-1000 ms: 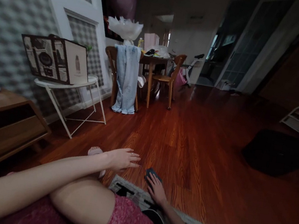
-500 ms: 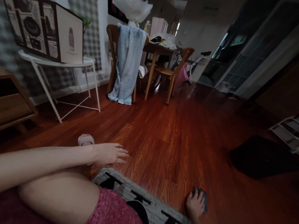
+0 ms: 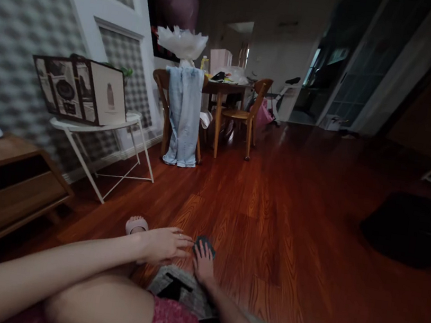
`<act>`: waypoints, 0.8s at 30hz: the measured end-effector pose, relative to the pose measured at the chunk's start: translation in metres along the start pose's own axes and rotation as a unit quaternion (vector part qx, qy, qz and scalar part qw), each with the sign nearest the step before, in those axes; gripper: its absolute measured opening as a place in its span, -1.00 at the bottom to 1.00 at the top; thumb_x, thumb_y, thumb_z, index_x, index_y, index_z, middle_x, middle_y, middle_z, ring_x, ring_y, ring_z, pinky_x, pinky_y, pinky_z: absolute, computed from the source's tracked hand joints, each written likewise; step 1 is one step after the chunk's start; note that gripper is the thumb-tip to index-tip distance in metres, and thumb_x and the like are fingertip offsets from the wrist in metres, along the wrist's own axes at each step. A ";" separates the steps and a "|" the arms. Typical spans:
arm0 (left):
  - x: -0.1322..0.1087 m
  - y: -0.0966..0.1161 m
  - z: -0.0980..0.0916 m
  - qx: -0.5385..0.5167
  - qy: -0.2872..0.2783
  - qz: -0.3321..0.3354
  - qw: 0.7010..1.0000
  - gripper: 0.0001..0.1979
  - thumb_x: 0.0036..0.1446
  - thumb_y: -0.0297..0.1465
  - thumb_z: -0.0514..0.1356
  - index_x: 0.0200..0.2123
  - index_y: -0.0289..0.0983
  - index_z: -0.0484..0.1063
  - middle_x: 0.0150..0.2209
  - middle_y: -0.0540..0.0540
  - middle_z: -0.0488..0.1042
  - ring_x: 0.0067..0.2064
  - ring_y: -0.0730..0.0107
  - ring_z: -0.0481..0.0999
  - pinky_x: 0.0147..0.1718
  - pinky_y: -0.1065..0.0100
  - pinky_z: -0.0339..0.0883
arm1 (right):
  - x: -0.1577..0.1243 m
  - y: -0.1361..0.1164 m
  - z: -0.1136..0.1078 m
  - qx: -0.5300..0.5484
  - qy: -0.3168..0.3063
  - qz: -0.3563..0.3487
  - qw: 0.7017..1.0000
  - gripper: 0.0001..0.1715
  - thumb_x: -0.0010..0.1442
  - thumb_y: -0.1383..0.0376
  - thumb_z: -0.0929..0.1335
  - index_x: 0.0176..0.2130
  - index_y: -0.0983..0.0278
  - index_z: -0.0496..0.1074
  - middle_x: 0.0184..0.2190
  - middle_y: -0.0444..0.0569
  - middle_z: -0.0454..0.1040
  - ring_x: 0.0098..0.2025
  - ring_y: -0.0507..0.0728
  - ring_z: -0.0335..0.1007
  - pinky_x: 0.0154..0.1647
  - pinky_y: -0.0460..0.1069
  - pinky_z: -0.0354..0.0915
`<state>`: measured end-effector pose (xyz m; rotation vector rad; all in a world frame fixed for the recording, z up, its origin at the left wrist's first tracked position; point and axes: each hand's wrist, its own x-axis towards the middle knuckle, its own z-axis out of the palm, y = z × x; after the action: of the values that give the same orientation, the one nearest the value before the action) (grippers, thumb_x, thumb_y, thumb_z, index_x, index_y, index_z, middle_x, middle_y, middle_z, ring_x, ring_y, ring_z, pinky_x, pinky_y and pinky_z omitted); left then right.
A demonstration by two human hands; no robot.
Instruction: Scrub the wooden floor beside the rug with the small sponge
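My right hand (image 3: 204, 265) is down at the wooden floor, its fingers spread over a dark blue-grey cloth (image 3: 211, 247) that it presses and holds there. Most of the cloth is hidden beneath the hand, though its far and right edges show. Close by on the left, my left hand (image 3: 166, 244) hangs forward past my bent leg with its fingers stretched out and nothing held. A ring shows on one of its fingers. The left fingertips look very near the cloth; whether they touch it I cannot tell.
A patterned rug (image 3: 171, 282) lies under my legs. A slippered foot (image 3: 136, 223) rests to the left. Beyond are a white side table (image 3: 96, 124) with a printed box (image 3: 108, 95), a chair draped with jeans (image 3: 183, 119), another wooden chair (image 3: 256, 116) and a dark object (image 3: 410, 229) at right.
My right hand has swept the cloth leftward across the floor, from the right side to beside my left hand. My left hand keeps its pose. The view has turned slightly and tilted up.
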<state>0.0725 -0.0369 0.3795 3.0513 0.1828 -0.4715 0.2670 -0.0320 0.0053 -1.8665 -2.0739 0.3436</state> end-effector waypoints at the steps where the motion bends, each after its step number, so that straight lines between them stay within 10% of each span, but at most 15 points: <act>1: 0.002 0.000 -0.001 0.009 0.003 0.004 1.000 -0.49 0.26 -0.34 0.17 0.27 -0.18 0.28 0.35 -0.20 0.23 0.37 0.14 0.17 0.28 0.10 0.11 | -0.003 -0.009 0.005 0.012 -0.013 -0.043 0.999 -0.34 0.35 0.16 0.16 0.39 0.08 0.09 0.46 -0.07 -0.09 0.48 0.25 -0.24 0.43 0.26 -0.18; 4: 0.010 0.000 -0.005 0.038 0.008 0.011 0.999 -0.51 0.28 -0.34 0.16 0.27 -0.19 0.28 0.36 -0.19 0.21 0.37 0.17 0.17 0.27 0.12 0.13 | -0.015 -0.005 0.000 0.042 -0.041 -0.137 0.989 -0.36 0.36 0.11 0.18 0.38 0.03 0.12 0.44 -0.09 0.02 0.46 0.21 -0.16 0.42 0.24 -0.11; 8: 0.018 -0.001 -0.009 0.069 0.013 0.020 0.997 -0.49 0.25 -0.35 0.20 0.26 -0.17 0.28 0.36 -0.17 0.20 0.37 0.19 0.16 0.26 0.12 0.14 | -0.039 0.061 -0.039 0.051 -0.020 -0.138 0.989 -0.41 0.36 0.08 0.15 0.32 0.03 0.25 0.40 -0.07 0.11 0.43 0.18 -0.04 0.40 0.21 -0.01; 13: 0.019 -0.002 -0.010 0.073 0.035 0.026 0.996 -0.51 0.24 -0.37 0.22 0.23 -0.18 0.32 0.35 -0.18 0.23 0.37 0.22 0.16 0.29 0.13 0.09 | -0.113 0.197 -0.091 -0.005 0.106 0.069 0.992 -0.34 0.31 0.06 0.09 0.21 0.22 0.41 0.32 0.08 0.27 0.36 0.22 0.13 0.36 0.21 0.08; 17: 0.016 -0.006 -0.001 0.034 0.061 0.020 0.997 -0.51 0.17 -0.41 0.26 0.19 -0.12 0.37 0.32 -0.16 0.28 0.35 0.20 0.21 0.29 0.13 0.11 | -0.205 0.286 -0.114 -0.053 0.208 0.306 0.927 -0.26 0.26 0.04 0.07 0.21 0.31 0.39 0.32 0.19 0.24 0.35 0.34 0.14 0.30 0.27 0.15; 20: 0.013 -0.010 0.007 0.016 0.062 0.008 0.998 -0.51 0.14 -0.41 0.27 0.16 -0.07 0.40 0.30 -0.13 0.32 0.33 0.19 0.24 0.27 0.16 0.13 | -0.244 0.299 -0.114 -0.065 0.261 0.447 0.853 -0.24 0.26 0.04 0.06 0.30 0.24 0.28 0.36 0.22 0.16 0.38 0.40 0.06 0.23 0.38 0.16; 24: 0.008 -0.012 0.012 0.036 0.061 0.015 0.997 -0.53 0.15 -0.38 0.24 0.16 -0.11 0.41 0.28 -0.16 0.34 0.31 0.17 0.28 0.23 0.18 0.17 | -0.224 0.254 -0.100 -0.069 0.334 0.531 0.776 -0.22 0.27 0.11 0.07 0.38 0.29 0.13 0.38 0.36 0.07 0.41 0.52 -0.08 0.10 0.52 0.16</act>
<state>0.0750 -0.0254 0.3648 3.1493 0.1275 -0.2972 0.5579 -0.2294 -0.0206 -2.5608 -0.4614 -0.2369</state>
